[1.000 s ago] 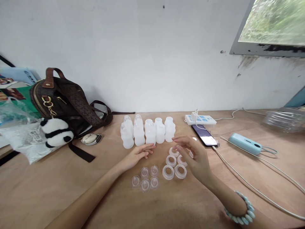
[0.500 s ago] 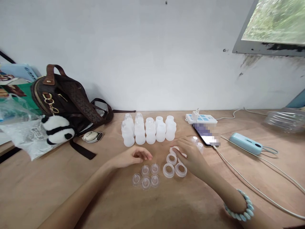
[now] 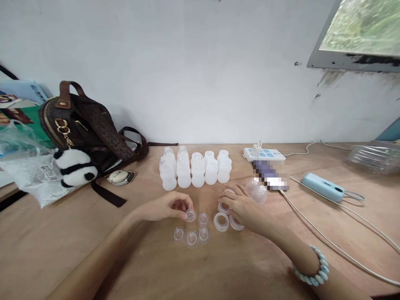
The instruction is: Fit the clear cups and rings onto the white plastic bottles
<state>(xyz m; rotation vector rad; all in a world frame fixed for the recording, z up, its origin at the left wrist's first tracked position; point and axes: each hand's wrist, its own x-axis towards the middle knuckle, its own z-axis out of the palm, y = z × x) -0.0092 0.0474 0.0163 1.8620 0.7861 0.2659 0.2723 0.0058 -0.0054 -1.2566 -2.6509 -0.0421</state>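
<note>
My left hand (image 3: 175,207) pinches a clear bottle nipple (image 3: 190,215) by its edge, low over the wooden table. Several more nipples (image 3: 192,238) stand just below it. My right hand (image 3: 242,204) curls over a group of translucent bottle rings (image 3: 221,222). Its fingers and thumb close around one bottle ring (image 3: 223,208), which they partly cover; other rings are partly hidden under the hand. Behind both hands stands a cluster of frosted baby bottles (image 3: 198,171), the left ones with clear domed caps (image 3: 183,153), the right ones with bare necks.
Clear domed caps (image 3: 259,194) lie right of my right hand, near a phone (image 3: 265,171) and a power strip (image 3: 273,156). A blue device (image 3: 323,187) and a white cable (image 3: 315,228) lie farther right. At left are a backpack (image 3: 90,125), panda plush (image 3: 75,167) and mouse (image 3: 120,177).
My left hand has come down onto a nipple and pinched it. My right hand has shifted left and nearer over the rings, uncovering the domed caps beside it.
</note>
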